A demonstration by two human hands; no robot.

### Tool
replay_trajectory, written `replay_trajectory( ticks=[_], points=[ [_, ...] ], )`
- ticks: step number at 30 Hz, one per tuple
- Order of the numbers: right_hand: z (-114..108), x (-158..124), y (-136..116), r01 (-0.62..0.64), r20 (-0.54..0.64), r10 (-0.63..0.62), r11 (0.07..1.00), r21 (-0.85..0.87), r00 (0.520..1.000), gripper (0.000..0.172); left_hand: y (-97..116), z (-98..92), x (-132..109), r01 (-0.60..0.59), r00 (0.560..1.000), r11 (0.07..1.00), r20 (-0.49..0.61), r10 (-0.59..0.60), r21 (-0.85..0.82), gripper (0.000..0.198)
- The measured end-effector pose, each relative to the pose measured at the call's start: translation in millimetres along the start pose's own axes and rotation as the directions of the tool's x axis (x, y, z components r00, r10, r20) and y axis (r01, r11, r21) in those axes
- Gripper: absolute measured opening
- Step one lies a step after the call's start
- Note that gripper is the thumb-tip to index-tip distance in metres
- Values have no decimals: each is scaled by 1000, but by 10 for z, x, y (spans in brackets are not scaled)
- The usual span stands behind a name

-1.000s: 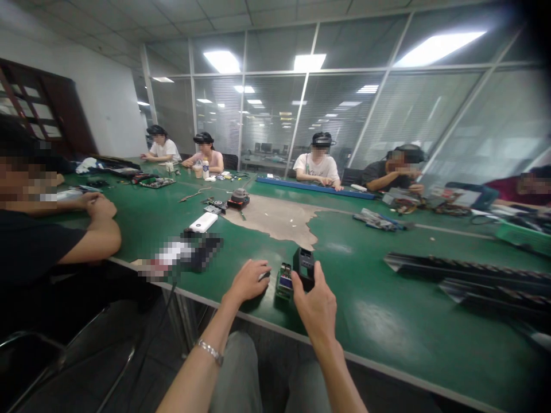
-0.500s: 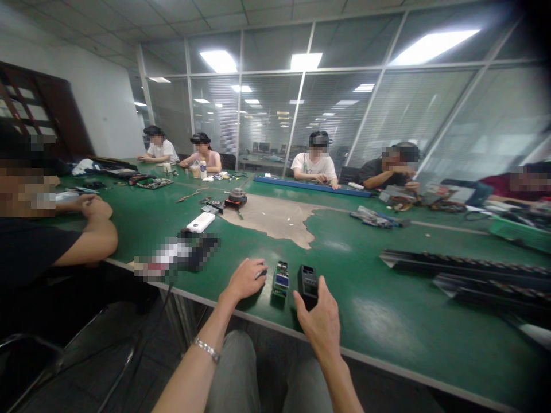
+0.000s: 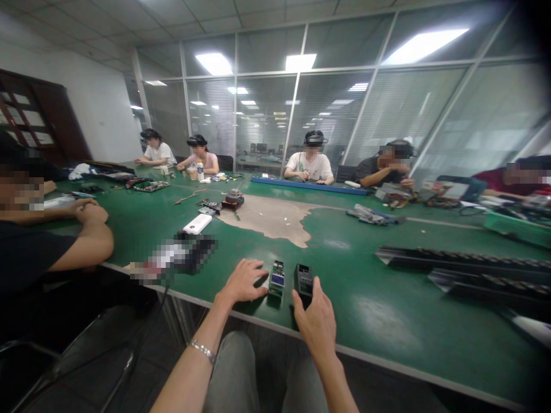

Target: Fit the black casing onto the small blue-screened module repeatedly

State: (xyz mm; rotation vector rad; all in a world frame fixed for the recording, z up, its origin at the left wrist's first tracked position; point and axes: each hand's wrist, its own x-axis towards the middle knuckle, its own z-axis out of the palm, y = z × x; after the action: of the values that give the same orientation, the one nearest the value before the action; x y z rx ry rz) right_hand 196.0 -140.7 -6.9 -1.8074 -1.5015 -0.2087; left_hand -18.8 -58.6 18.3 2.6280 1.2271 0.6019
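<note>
A small black box (image 3: 303, 279) stands on the green table (image 3: 379, 310) near its front edge. My right hand (image 3: 317, 319) reaches up from below, thumb on the box's left side and forefinger on its right, closed on it. Just left of the box stands a small green circuit board (image 3: 276, 279) with a blue display. My left hand (image 3: 244, 280) lies palm down beside the board with its fingers spread flat over a small dark thing that is mostly hidden. A metal bracelet (image 3: 204, 351) is on my left wrist.
Several people sit round the table; a co-worker's folded arms (image 3: 81, 238) rest at the left edge. A white power bank (image 3: 197, 223), a worn brown patch (image 3: 275, 219), long black trays (image 3: 465, 268) at the right and a blue bar (image 3: 310, 186) at the back lie on the table.
My right hand has brought the black box down from the air onto the table next to the circuit board. My left hand has stayed in place.
</note>
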Motion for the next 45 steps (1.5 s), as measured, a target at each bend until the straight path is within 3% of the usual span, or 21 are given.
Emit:
replay_trajectory(
  ticks=[6, 13, 17, 21, 26, 32, 39, 45],
  points=[
    [-19, -6, -26, -32, 21, 32, 999, 10, 999, 74, 41, -52, -10, -11, 1000, 1000, 27, 11, -2, 67],
    [-202, 68, -166, -203, 33, 201, 961, 185, 979, 76, 48, -42, -23, 10, 1000, 1000, 13, -10, -8, 57],
    [-274, 131, -412, -116, 23, 114, 968, 223, 993, 75, 41, -24, -21, 23, 1000, 1000, -12, -23, -6, 49],
    [-217, 179, -661, -38, 53, 29, 983, 180, 998, 75, 23, -10, -23, 37, 999, 999, -31, -38, -25, 54],
    [-118, 202, -814, -28, 97, 22, 997, 65, 995, 72, -6, 2, -25, 55, 997, 997, -42, -57, -49, 52],
    [-56, 224, -858, 31, 103, -28, 999, -34, 994, 70, -32, 3, -33, 50, 998, 998, -47, -52, -46, 43],
    [-12, 171, -815, 35, 230, 1, 988, -151, 973, 70, -27, -2, -24, 53, 997, 998, -53, -54, -37, 41],
    [96, 67, -638, 74, 214, -63, 996, -45, 975, 80, -25, 2, -13, 54, 997, 998, -47, -55, -26, 43]
  ],
)
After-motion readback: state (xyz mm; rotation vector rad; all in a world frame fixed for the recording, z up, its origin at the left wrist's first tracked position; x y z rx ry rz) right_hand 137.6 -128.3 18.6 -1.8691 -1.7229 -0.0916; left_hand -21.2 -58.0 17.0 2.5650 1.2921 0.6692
